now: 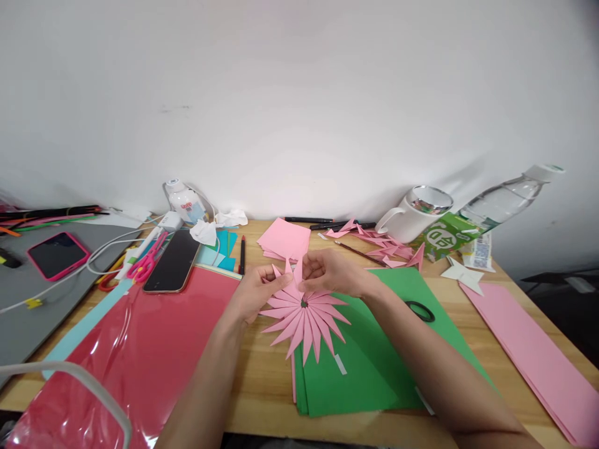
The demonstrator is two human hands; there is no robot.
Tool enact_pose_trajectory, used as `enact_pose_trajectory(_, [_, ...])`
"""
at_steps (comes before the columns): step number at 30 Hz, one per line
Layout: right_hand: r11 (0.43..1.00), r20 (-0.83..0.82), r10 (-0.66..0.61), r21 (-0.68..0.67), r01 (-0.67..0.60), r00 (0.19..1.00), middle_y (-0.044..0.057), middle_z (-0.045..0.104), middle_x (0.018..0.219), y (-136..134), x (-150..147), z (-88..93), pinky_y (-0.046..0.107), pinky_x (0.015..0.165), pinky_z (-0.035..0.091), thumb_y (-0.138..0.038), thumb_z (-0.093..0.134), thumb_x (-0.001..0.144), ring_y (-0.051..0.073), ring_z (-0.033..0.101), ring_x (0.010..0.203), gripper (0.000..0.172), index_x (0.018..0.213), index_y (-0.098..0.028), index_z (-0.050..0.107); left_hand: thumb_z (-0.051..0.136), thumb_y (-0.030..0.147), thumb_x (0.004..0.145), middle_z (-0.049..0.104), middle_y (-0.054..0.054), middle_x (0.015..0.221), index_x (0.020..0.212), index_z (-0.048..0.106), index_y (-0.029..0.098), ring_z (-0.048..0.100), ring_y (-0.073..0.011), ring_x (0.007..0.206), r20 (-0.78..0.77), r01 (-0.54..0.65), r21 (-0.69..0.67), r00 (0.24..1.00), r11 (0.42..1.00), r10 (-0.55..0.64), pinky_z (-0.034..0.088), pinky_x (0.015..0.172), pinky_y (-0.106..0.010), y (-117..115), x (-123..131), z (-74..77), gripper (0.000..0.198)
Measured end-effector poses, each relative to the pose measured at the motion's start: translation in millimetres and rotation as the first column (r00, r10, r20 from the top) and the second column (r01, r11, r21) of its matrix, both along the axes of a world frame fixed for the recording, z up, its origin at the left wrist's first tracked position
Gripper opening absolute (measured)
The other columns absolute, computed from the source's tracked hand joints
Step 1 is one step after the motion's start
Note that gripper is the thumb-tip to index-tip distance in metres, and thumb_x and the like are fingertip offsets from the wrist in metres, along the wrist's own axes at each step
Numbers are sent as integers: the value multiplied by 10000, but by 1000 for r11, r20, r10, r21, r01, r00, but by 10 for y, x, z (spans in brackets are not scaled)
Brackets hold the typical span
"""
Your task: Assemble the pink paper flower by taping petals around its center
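Spiky pink paper rosette (305, 321) in the fingers (319, 259)

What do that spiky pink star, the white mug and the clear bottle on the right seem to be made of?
Spiky pink star: matte paper, by its crisp folds.
White mug: smooth, possibly ceramic; the mirror-like rim suggests metal.
Clear bottle: glossy, see-through, probably plastic, though glass isn't excluded.

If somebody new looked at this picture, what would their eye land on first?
Most likely the spiky pink paper star, mid-view, held at its far side by the left hand and the right hand. After that, probably the broad green sheets to its right and the glossy red pack on the left part of the table.
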State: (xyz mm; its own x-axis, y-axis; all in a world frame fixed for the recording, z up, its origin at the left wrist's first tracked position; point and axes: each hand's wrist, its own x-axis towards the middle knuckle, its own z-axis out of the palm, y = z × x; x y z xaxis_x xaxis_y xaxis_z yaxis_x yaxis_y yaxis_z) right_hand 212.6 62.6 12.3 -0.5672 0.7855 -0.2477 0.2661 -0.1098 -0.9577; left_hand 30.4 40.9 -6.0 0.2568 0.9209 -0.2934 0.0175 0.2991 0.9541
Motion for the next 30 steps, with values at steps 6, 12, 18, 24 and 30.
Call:
enact_pose_trajectory(6, [1000, 5, 22, 0, -22, 1000, -40, 554, 628, 1, 0, -69, 206, 498, 388, -227, 724, 585, 98, 537, 559, 267, 692, -166, 487, 747, 428, 565, 444, 72, 448, 550, 528, 128, 365, -34, 397, 20, -28, -10, 999, 1000, 29, 290, 403, -168, 5, 8, 7, 372])
enact_pose_trajectory(12, [999, 9, 34, -12, -34, 999, -17, 587, 701, -11, -31, -102, 242, 564, 438, -232, 729, 567, 122, 559, 613, 285, 759, -163, 529, 813, 292, 480, 597, 15, 555, 638, 595, 117, 522, -88, 485, -5, 14, -51, 1000, 999, -14, 378, 455, -191, 11, -33, -27, 321])
enact_pose_trajectory(18, [999, 18, 44, -1, -44, 999, -35, 565, 660, -16, -57, -118, 220, 534, 409, -144, 658, 592, 99, 535, 574, 191, 742, -153, 540, 803, 284, 499, 560, 26, 518, 592, 573, 108, 473, -64, 439, -8, -25, -35, 1000, 999, 25, 340, 421, -180, 2, -17, -39, 304])
enact_pose_trajectory(24, [995, -76, 71, -70, -76, 995, -39, 563, 635, 8, -30, -123, 232, 539, 435, -219, 692, 613, 115, 564, 574, 209, 701, -170, 509, 788, 291, 526, 526, 40, 525, 595, 562, 107, 436, -48, 450, -12, 24, -18, 1000, 1000, -25, 298, 420, -166, 19, -58, -56, 300])
enact_pose_trajectory(30, [994, 8, 110, 12, -110, 994, -34, 553, 659, 2, -36, -81, 206, 511, 395, -234, 689, 619, 102, 532, 580, 201, 700, -161, 520, 776, 328, 542, 498, 43, 508, 578, 545, 107, 398, -39, 446, -30, 68, -24, 997, 997, -69, 265, 423, -166, 22, -59, -42, 322])
